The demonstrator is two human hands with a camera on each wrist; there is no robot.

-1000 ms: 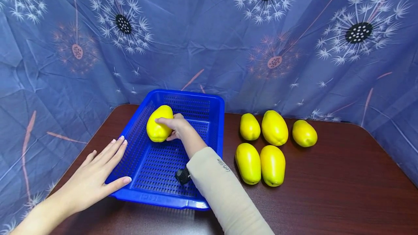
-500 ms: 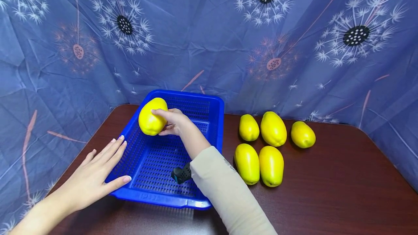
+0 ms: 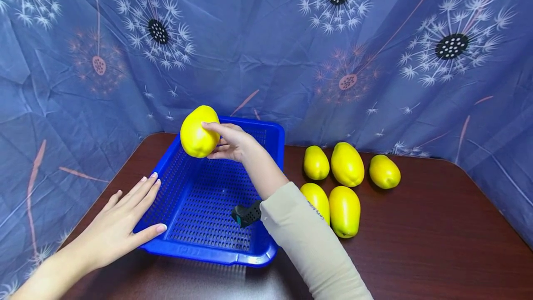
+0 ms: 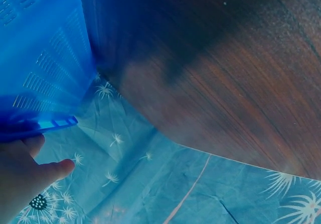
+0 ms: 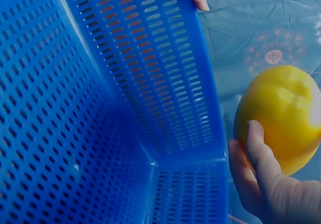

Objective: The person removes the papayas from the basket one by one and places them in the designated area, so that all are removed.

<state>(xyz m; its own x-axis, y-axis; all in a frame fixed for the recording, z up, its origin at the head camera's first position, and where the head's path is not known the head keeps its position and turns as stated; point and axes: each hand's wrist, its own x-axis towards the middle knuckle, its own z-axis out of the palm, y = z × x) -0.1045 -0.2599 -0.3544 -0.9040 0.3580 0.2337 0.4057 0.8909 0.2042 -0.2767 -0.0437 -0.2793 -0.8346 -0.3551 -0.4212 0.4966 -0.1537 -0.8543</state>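
My right hand [image 3: 235,142] grips a large, smooth yellow fruit [image 3: 200,132], shaped like a mango or papaya with a lobed end. Thumb and fingers lie round its side, as the right wrist view also shows on the fruit [image 5: 281,116]. It is held up over the far left part of a blue perforated plastic basket [image 3: 208,256]. With fingers straight, my left hand [image 3: 118,226] rests on the basket's left rim. In the left wrist view the left fingers [image 4: 50,171] are at the basket edge, partly cut off.
Right of the basket, several yellow fruits lie on the brown wooden table [image 3: 437,226], among them a big one [image 3: 347,164] and a smaller one at the far right [image 3: 385,171]. A black wrist camera [image 3: 245,213] juts from the right sleeve. A blue patterned cloth [image 3: 266,36] hangs behind.
My right hand has lifted the fruit from inside the basket to rim height and above, first leftward, then slightly back right. The left hand has stayed in place.
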